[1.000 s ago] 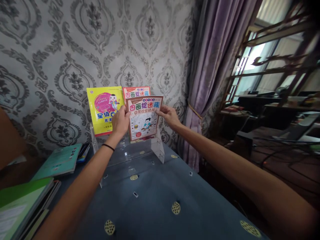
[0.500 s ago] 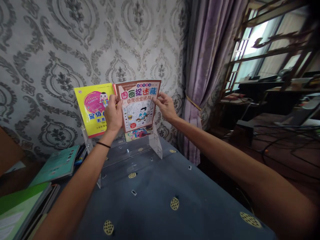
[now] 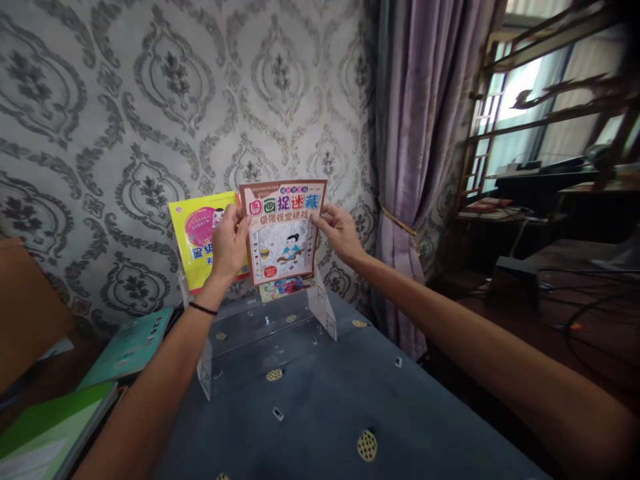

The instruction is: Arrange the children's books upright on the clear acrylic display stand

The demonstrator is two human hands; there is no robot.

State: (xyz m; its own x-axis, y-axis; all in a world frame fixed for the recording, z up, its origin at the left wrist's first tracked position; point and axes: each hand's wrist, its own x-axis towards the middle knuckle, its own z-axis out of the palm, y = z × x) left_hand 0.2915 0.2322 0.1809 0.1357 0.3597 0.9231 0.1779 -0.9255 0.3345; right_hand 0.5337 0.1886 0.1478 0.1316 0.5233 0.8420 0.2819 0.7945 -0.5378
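Observation:
A brown-bordered picture book (image 3: 283,233) with colourful Chinese lettering stands upright between my two hands. My left hand (image 3: 231,240) is closed on its left edge, thumb on the cover. On the opposite edge, my right hand (image 3: 340,230) pinches the upper right side. Behind my left hand is a yellow book (image 3: 187,233) with a pink circle, leaning at the back of a clear acrylic stand (image 3: 323,310). The lower part of another colourful book (image 3: 285,288) shows beneath the held one.
The stand is on a dark blue tablecloth (image 3: 320,400) with pineapple prints. To the left lie a teal book (image 3: 133,347), a green-and-white book (image 3: 55,427) and a cardboard box (image 3: 30,313). A patterned wall and a purple curtain (image 3: 410,167) rise behind; cables (image 3: 590,287) hang at the right.
The view has tilted up and turned a little left, so everything sits lower and further right. Both hands keep hold of the picture book, which now covers slightly more of the yellow book's side.

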